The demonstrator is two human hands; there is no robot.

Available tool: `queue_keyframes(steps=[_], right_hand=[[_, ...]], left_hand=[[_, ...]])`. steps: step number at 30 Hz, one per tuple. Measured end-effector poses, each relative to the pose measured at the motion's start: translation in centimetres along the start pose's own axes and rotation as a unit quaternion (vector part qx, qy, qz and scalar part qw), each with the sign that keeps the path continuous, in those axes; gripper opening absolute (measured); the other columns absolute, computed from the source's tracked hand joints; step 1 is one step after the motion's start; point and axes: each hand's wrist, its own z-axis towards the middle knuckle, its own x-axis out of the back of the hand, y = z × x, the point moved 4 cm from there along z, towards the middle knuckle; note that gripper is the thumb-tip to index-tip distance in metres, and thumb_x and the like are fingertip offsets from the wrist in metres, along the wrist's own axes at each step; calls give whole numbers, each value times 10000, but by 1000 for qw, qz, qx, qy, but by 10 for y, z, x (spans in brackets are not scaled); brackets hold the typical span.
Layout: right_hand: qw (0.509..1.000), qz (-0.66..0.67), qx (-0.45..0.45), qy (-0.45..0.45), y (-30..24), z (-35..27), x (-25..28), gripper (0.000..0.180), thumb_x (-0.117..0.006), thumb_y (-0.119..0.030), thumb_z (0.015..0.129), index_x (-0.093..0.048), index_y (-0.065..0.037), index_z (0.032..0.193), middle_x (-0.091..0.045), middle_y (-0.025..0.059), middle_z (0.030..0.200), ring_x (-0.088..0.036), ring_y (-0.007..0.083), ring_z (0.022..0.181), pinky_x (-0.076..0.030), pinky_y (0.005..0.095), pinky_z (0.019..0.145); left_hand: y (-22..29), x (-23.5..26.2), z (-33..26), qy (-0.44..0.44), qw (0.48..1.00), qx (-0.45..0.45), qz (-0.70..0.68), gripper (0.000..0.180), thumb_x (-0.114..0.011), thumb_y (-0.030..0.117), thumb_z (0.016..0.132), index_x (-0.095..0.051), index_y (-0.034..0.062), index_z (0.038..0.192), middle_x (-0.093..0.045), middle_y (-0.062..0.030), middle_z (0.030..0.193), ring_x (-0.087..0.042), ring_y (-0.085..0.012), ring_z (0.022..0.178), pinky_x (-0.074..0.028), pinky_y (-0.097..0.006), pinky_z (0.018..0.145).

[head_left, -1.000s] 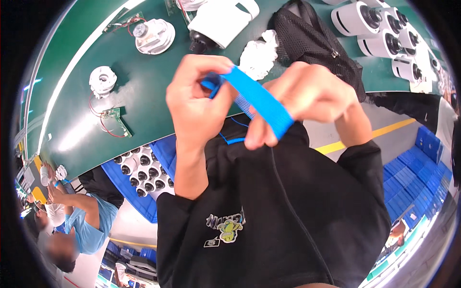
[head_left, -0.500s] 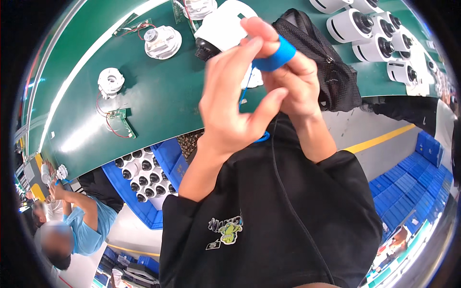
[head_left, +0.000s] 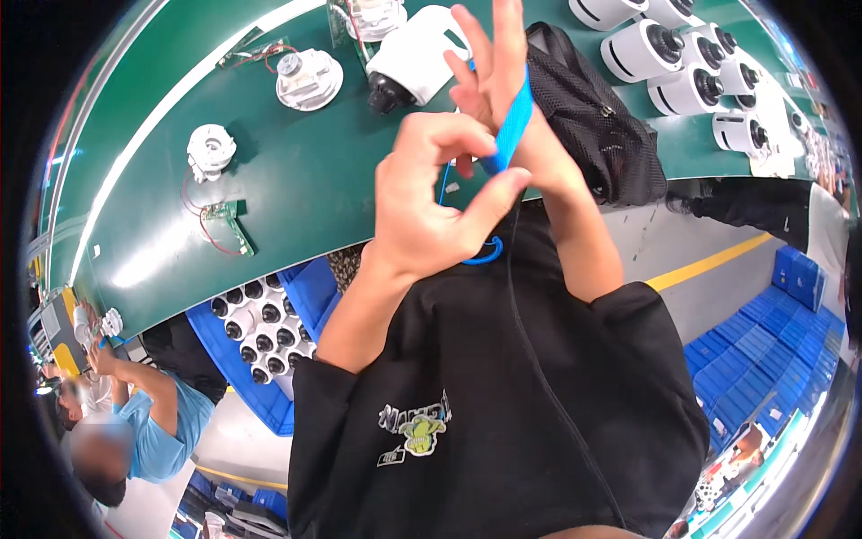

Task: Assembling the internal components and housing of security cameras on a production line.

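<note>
A blue wrist strap (head_left: 514, 126) crosses my right hand (head_left: 494, 76) near the base of the thumb. My left hand (head_left: 417, 193) is closed on the strap's near edge, thumb and forefinger drawn together. The fingers of my right hand stretch upward and apart, holding nothing. Below the hands a thin blue cord (head_left: 485, 254) loops against my black shirt. Just beyond them a white dome-shaped camera housing (head_left: 420, 56) with a black lens end lies on the green table (head_left: 296, 180).
A black mesh bag (head_left: 597, 126) lies right of my hands, with several white cameras (head_left: 642, 49) behind it. White round parts (head_left: 308, 79) and a green circuit board (head_left: 224, 212) sit at left. A blue crate (head_left: 274, 404) holds more cameras. A co-worker (head_left: 166, 422) sits at lower left.
The strap has slid from the fingers of my right hand down toward the wrist. My right hand has moved up and its fingers have straightened; my left fingers have closed on the strap.
</note>
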Motion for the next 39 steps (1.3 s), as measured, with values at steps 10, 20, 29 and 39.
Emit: queue_keyframes(steps=[10,20,29,39], right_hand=[[793,544,-79,264,14,36,15,302,-515,-34,868,-386,104,1104,-311,273,1335,-354,433,1266,-291,525,1104],[954,121,245,127,-56,22,-35,404,-521,69,836,-426,87,1229,-417,302,1305,-588,265,983,-544,331,776],[982,-169,41,-69,-20,-15,-56,284,-709,12,711,-623,-39,977,-608,115,1056,-608,250,933,-493,331,799],[903,-383,-99,165,46,20,26,706,-786,-296,729,-445,0,1271,-269,254,1357,-312,376,1274,-339,413,1028]], left_hand=[[19,-30,-35,-13,990,-66,125,159,-693,23,781,-568,20,880,-639,-98,815,-644,-202,675,-527,-325,606],[35,100,-71,315,914,-133,217,33,-585,-24,824,-615,-18,837,-672,-160,874,-643,-297,769,-526,-403,722],[-41,273,-38,79,810,99,573,863,-797,316,673,-366,56,1374,-374,-150,1412,-340,-323,1300,-328,-420,1037],[-22,219,-26,146,797,-37,585,832,-823,322,655,-415,23,1315,-456,-143,1316,-360,-357,1260,-304,-443,1043]])
